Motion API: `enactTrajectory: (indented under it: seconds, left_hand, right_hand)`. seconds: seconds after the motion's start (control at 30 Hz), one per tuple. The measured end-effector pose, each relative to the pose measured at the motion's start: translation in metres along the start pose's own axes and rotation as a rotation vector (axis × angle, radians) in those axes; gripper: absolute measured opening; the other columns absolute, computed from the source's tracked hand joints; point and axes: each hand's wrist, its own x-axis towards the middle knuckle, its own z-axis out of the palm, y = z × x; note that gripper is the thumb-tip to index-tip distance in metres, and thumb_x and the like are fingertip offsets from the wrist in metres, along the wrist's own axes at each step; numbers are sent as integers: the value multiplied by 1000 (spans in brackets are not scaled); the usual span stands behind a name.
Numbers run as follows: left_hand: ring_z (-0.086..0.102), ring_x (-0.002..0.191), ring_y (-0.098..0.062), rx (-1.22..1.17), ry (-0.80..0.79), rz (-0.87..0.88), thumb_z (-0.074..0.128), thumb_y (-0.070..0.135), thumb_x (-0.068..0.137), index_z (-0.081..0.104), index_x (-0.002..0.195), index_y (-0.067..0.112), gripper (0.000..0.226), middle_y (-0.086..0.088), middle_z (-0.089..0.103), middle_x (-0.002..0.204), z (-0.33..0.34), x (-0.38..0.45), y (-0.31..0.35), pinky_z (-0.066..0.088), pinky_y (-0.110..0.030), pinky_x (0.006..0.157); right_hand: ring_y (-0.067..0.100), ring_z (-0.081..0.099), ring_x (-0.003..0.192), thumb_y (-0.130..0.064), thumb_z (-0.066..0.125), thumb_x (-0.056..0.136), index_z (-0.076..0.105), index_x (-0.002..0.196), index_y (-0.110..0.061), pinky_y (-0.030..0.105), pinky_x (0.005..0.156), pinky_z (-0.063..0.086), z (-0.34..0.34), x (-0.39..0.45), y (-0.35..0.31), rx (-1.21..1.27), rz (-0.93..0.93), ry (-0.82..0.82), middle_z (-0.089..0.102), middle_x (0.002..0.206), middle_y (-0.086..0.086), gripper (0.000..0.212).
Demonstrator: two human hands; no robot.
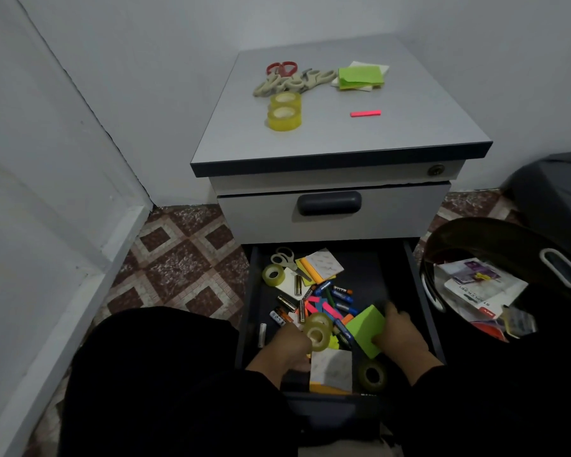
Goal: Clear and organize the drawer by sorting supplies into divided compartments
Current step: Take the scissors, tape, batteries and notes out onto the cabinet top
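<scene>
While the drawer (422, 301) walls crowd me, my left hand (292, 346) grips two tape rolls (317, 330); my right hand (398, 331) pinches a green pad (367, 329).

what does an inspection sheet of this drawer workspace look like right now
surface: grey cabinet top carries two tape rolls, a pile of scissors, green sticky notes and a pink strip.
job's things: open drawer holds batteries, markers, white scissors, loose tape rolls; no dividers visible.
clutter: everything in the drawer lies mixed.
grips: left hand holds two tape rolls; right hand holds a green pad.
cables: nothing seen.
surroundings: dark basket with packaged items at the right, patterned tile floor, white walls.
</scene>
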Motion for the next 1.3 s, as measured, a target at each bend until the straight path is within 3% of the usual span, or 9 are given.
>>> enactTrajectory:
  seconds: [0.1,0.17,0.27,0.37,0.5,0.77,0.87,0.97,1.3]
  left_hand:
    - [59,68,-16,-17,9,-1,49,-3,91,44,74,12,23,-3,53,71,3,-2,2,56,-24,62]
    - [56,61,-16,-25,-11,-31,48,-5,89,40,73,11,24,-6,56,62,2,0,2,55,-29,70]
    - [59,59,-21,-31,-44,-57,48,-4,90,47,91,0,5,-14,59,69,-1,-4,5,56,-34,67]
    - [59,59,-22,-10,-50,-31,48,-2,93,44,121,-3,28,-18,55,79,-1,-6,5,53,-30,51]
    - [56,56,-22,27,-46,-36,44,0,95,38,130,-6,37,-18,54,73,0,-10,5,50,-30,52]
    - [55,59,-20,84,-32,-16,39,6,98,33,135,-6,39,-13,55,74,-2,-14,4,51,-30,56]
    - [65,79,-28,225,67,82,47,7,94,40,133,0,40,-15,60,98,-5,-16,5,55,-36,67]
    - [58,106,-31,442,194,265,51,14,90,45,120,15,31,-11,59,119,-8,-21,6,40,-31,87]
    - [49,120,-33,679,154,439,45,17,93,44,138,35,49,-14,45,133,-1,-2,4,45,-39,99]
  right_hand:
    - [32,59,108,-29,70,83,59,116,-4,33,81,49,-4,1,-2,8,35,-1,60,119,16,43]
    - [32,61,102,-32,63,89,63,107,-3,30,72,44,-15,-1,-10,91,54,26,64,111,16,34]
    - [33,59,106,-33,54,95,62,111,-1,30,72,41,-34,0,-22,132,81,67,63,114,18,37]
    - [29,58,112,-37,56,95,62,119,0,30,85,45,-41,-8,-31,33,27,-111,62,119,17,44]
    - [20,58,94,-19,70,86,65,117,-3,30,86,47,-16,-24,-26,147,-106,-414,63,105,9,35]
    - [23,54,117,-29,72,82,55,131,-18,30,92,45,9,-32,-35,-175,-268,-373,55,131,7,53]
    - [24,52,114,-32,74,79,54,120,-22,31,88,44,10,-35,-36,-248,-304,-303,53,125,6,46]
    - [21,56,103,-27,74,78,49,101,-24,30,76,46,10,-35,-37,-153,-268,-356,55,110,2,34]
    - [21,55,114,-14,59,91,63,122,-12,25,86,43,5,-30,-34,-47,-268,-371,57,127,8,31]
